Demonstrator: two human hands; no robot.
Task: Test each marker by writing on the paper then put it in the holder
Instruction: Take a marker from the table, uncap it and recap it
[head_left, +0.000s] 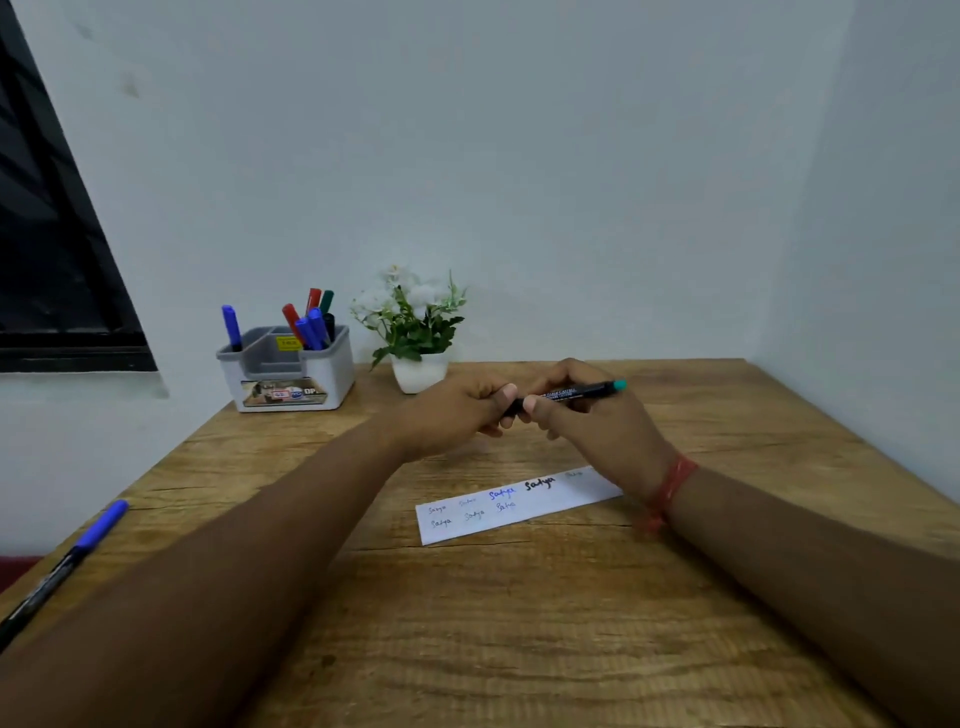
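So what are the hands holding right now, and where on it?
Both hold one black marker: the right hand around its barrel, teal end sticking out, the left hand gripping the other end.

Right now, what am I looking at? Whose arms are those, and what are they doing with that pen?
There is one picture, taken by a camera on a person's head looking down at a wooden table. The arms are that person's own. The left hand and right hand both hold one marker with a teal end, above the table. Below lies a paper strip with test words on it. At the back stand a grey holder full of markers and a small plant. A blue marker lies at the left edge.
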